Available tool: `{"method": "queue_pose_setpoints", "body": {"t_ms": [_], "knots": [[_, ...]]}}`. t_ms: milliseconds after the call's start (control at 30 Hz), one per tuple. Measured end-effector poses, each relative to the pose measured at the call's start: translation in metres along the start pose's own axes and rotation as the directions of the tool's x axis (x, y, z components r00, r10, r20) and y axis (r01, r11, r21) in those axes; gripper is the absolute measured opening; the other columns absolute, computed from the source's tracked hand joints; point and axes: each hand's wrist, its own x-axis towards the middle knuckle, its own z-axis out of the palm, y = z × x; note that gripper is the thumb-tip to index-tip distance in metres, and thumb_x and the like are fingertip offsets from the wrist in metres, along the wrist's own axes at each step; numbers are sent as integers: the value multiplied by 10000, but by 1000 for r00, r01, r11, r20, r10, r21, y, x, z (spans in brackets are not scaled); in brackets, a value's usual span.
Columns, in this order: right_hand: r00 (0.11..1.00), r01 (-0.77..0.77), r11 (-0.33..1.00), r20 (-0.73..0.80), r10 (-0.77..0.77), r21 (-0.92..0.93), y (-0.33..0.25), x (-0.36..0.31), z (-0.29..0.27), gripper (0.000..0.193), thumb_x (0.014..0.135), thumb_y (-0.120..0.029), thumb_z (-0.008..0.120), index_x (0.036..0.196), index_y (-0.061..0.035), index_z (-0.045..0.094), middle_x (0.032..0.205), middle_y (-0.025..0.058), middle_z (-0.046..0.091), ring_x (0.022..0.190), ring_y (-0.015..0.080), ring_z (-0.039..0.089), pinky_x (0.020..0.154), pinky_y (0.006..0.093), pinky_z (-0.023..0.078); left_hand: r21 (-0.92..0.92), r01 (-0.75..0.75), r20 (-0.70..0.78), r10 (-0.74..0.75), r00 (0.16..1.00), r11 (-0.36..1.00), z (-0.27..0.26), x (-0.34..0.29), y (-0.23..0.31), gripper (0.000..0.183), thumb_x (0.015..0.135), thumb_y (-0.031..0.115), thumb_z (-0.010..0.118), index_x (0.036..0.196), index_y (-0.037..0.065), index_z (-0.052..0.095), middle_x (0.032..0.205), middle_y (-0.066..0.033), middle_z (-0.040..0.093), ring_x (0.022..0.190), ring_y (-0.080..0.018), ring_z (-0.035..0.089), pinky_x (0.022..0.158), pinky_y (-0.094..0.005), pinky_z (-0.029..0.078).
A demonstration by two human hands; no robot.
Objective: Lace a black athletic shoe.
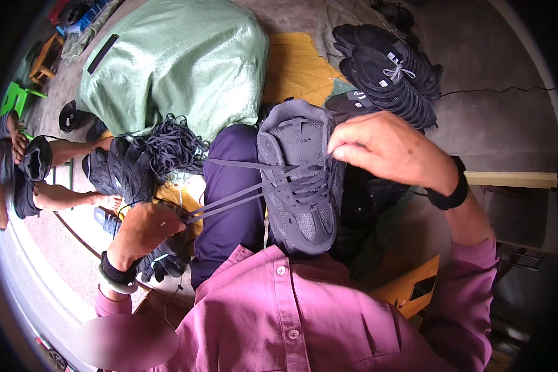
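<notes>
A dark grey sneaker [301, 214] lies across my lap, toe toward me, its lower eyelets laced. Grey shoelace [226, 199] strands run from it to the left. My left hand [146, 230] is closed on these strands, left of my knee, and pulls them fairly taut. At the upper right side of the shoe, my right hand [387, 149] pinches a lace beside the collar. One more strand stretches from the shoe toward my left knee. The exact spot of the right fingertips' grip is partly hidden by the fingers.
A tangle of dark laces [173, 146] and several dark shoes [121, 167] lie at the left. A big pale green sack [180, 68] stands ahead. Stacked black shoes [384, 74] sit at the far right. Another person's bare legs [71, 152] show at the left.
</notes>
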Motion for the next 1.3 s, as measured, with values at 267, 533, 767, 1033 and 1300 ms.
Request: {"method": "queue_pose_setpoints", "body": {"t_ms": [267, 533, 767, 1033, 1300], "knots": [[991, 133, 991, -25, -132, 15, -25, 21, 33, 151, 960, -173, 641, 939, -28, 682, 843, 152, 685, 788, 364, 683, 700, 430, 525, -390, -430, -221, 371, 902, 814, 15, 29, 102, 336, 935, 64, 752, 1258, 55, 657, 1066, -35, 669, 722, -88, 569, 668, -267, 514], [996, 91, 996, -25, -90, 24, -18, 20, 43, 154, 950, -167, 652, 924, -19, 682, 833, 146, 674, 780, 367, 676, 693, 444, 519, -565, -352, -44, 398, 916, 747, 25, 65, 127, 219, 1004, 25, 648, 1223, 15, 652, 944, 37, 649, 784, -25, 541, 683, -213, 469], [978, 138, 988, -148, -146, -63, -10, 11, 55, 105, 939, -144, 666, 938, -40, 667, 881, 122, 625, 797, 363, 660, 698, 458, 516, -414, -397, -189, 349, 918, 819, 38, 68, 101, 115, 1008, 97, 671, 1064, 9, 718, 817, 55, 624, 759, -15, 514, 676, -211, 451], [954, 129, 986, -260, -152, -103, -15, 10, 76, 118, 938, -148, 691, 896, -38, 676, 855, 111, 603, 751, 340, 655, 655, 444, 509, -549, -377, -222, 305, 926, 746, 56, 74, 94, 131, 962, 155, 766, 986, 30, 735, 776, 61, 643, 687, -9, 532, 593, -201, 447], [947, 92, 994, -303, -105, -58, -9, 14, 82, 96, 899, -109, 672, 843, -32, 660, 806, 116, 606, 757, 342, 649, 663, 438, 496, -658, -302, -223, 204, 953, 690, 65, 76, 94, 109, 948, 138, 776, 935, 33, 754, 700, 81, 613, 611, 2, 490, 514, -208, 390]]}}
